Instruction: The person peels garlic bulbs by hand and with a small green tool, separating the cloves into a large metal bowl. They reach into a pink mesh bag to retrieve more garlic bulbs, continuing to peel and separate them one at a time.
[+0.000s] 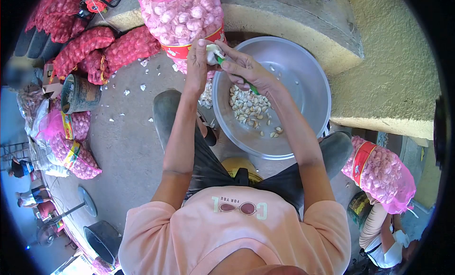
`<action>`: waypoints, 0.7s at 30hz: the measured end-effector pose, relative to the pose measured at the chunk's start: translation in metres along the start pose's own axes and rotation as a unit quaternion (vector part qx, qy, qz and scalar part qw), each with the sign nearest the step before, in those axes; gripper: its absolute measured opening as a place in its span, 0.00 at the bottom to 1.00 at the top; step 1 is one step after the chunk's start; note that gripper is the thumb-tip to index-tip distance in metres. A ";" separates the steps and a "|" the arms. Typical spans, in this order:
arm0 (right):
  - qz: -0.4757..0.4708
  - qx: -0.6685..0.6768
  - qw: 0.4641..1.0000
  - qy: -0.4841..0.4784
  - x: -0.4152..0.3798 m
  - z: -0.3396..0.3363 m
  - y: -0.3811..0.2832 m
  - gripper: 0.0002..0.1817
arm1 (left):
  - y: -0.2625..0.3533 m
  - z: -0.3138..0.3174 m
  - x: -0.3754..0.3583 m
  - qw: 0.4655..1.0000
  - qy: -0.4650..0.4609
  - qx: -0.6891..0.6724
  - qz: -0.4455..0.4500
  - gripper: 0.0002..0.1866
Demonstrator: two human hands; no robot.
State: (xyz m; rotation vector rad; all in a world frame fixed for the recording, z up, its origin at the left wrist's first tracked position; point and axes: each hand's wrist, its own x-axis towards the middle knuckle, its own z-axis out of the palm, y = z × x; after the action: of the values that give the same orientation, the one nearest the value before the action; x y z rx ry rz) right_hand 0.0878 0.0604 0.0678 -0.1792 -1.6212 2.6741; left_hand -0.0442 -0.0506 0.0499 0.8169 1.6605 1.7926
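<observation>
My left hand [195, 65] is closed around a white garlic bulb [212, 53], its thumb pointing up along the side. My right hand [251, 70] grips a small knife with a green handle [253, 89]; its front end is against the bulb, and the blade cannot be made out. Both hands meet above the left rim of a wide metal basin [308, 128]. Loose garlic cloves [246, 106] lie in a heap on the basin's floor, and a few are scattered apart. Right behind my hands stands a pink mesh sack of garlic [182, 19].
Red mesh sacks [128, 47] lie at the back left, near a dark bucket [81, 94]. More pink sacks stand at the left [73, 144] and right [381, 173]. A low concrete ledge [294, 23] curves behind the basin. Another person [386, 237] sits at lower right.
</observation>
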 end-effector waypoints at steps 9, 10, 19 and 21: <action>-0.053 0.008 0.998 0.035 0.007 0.006 -0.002 0.34 | -0.013 0.030 -0.009 0.984 0.057 -0.154 0.075 0.30; -0.046 0.003 0.999 0.030 0.006 0.007 -0.002 0.34 | -0.014 0.031 -0.010 0.985 0.063 -0.145 0.075 0.29; -0.033 -0.057 0.998 -0.004 0.002 -0.003 -0.011 0.35 | 0.000 0.013 -0.012 0.998 0.024 -0.038 0.045 0.23; -0.030 -0.075 0.997 -0.015 0.001 -0.009 -0.013 0.35 | 0.004 0.010 -0.011 0.998 -0.001 -0.035 0.056 0.22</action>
State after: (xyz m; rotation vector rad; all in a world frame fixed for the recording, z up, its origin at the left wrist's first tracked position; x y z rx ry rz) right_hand 0.0870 0.0742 0.0753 -0.0887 -1.8052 2.5251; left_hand -0.0297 -0.0523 0.0540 0.8952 1.5683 1.9154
